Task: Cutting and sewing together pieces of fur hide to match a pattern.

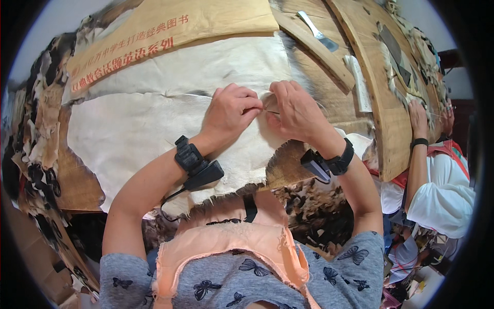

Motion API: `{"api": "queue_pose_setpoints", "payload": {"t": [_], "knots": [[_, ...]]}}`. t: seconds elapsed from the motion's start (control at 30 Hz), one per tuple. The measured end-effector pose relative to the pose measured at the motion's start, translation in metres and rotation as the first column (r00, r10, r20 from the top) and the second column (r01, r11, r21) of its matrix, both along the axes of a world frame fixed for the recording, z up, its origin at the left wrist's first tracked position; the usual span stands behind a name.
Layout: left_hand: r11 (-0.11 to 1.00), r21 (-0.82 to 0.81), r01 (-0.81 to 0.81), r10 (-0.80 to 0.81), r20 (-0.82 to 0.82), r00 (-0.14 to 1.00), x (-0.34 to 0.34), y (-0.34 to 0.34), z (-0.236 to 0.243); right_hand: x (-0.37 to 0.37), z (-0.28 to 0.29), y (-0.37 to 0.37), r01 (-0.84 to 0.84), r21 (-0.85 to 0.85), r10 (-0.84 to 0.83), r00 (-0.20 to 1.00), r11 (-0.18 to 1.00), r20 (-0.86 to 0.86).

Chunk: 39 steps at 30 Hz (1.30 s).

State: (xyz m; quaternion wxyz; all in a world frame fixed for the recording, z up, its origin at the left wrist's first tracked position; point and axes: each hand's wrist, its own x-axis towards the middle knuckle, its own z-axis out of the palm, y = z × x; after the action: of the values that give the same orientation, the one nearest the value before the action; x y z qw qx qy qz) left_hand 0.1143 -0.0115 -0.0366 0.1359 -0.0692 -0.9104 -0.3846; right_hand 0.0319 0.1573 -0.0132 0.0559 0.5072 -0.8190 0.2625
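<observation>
A large pale animal hide (128, 129), skin side up with a furry edge, lies across the board in front of me. My left hand (232, 110) is closed in a pinch on the hide along a seam line near its middle. Right beside it, my right hand (297, 110) is closed too, its fingertips almost meeting the left ones. A thin, dark, needle-like thing (272, 112) shows between the hands at the right fingers. Fine thread seems to loop by the right hand. The fingertips partly hide the pinched spot.
A yellow-brown printed sheet (226, 20) covers the hide's far part. To the right are a wooden strip (319, 51), a scraper-like blade (318, 32), a white strip (358, 82) and a raised plank (368, 87). Fur scraps (41, 123) line the left. Another person's hand (418, 119) is at far right.
</observation>
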Motion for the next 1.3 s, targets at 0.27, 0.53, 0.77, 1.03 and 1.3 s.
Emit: {"api": "queue_pose_setpoints", "payload": {"t": [0.27,0.53,0.77,1.03,1.3], "knots": [[1.0,0.006,0.017,-0.017,0.003,1.0,-0.001,-0.002,-0.003,0.001,-0.004,-0.007,0.039,0.115,-0.035,0.999,0.993,-0.03],[0.997,0.051,0.059,-0.058,-0.025,0.998,-0.003,-0.004,-0.004,-0.001,-0.004,-0.007,0.001,0.109,0.01,0.995,0.994,-0.102],[0.995,0.093,0.041,-0.035,-0.065,0.997,-0.004,-0.003,-0.007,0.008,-0.002,-0.005,-0.083,0.11,0.084,0.996,0.99,0.002],[0.999,0.047,-0.002,0.0,0.055,0.998,-0.004,-0.002,0.0,0.015,0.008,0.004,-0.111,0.229,0.153,0.972,0.967,-0.177],[1.0,0.009,0.015,-0.015,0.016,1.0,-0.003,-0.004,-0.003,0.021,0.015,-0.001,-0.339,0.092,0.35,0.919,0.936,-0.182]]}}
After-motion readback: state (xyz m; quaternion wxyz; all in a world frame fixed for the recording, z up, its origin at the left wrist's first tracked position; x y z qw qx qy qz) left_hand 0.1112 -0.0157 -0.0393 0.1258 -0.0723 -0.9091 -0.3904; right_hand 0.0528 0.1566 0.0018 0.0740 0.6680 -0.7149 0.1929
